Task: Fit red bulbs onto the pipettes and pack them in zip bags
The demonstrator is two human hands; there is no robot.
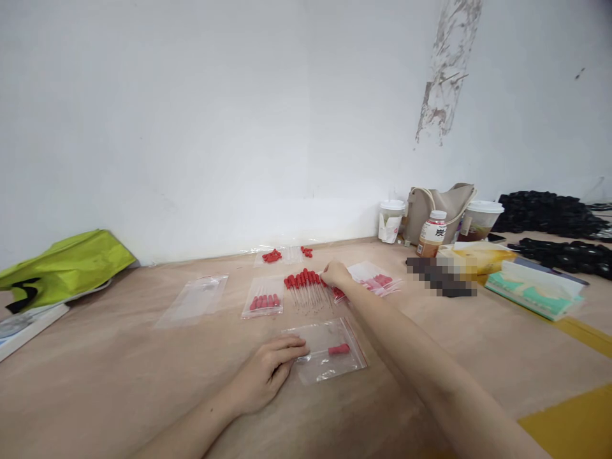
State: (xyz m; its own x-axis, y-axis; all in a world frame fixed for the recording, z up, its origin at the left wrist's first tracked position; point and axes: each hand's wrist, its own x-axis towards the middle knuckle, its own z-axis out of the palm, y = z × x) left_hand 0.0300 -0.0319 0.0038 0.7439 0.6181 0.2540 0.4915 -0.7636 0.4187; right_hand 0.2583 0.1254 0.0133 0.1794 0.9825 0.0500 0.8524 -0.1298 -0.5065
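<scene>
My left hand lies with fingers extended on the left edge of a clear zip bag. One short red piece shows at the bag's right side. Farther off, my right hand reaches to the right end of a row of red-handled pieces with thin metal shafts. Its fingers are curled together there, and whatever is between them is hidden. Left of that row lies a zip bag with several red pieces. Behind my right wrist, more clear bags with red pieces overlap.
Small red parts lie on clear plastic by the wall. An unfilled clear bag is at left, near a lime-green bag. At right stand a lidded cup, a bottle, a grey bag and a tissue pack.
</scene>
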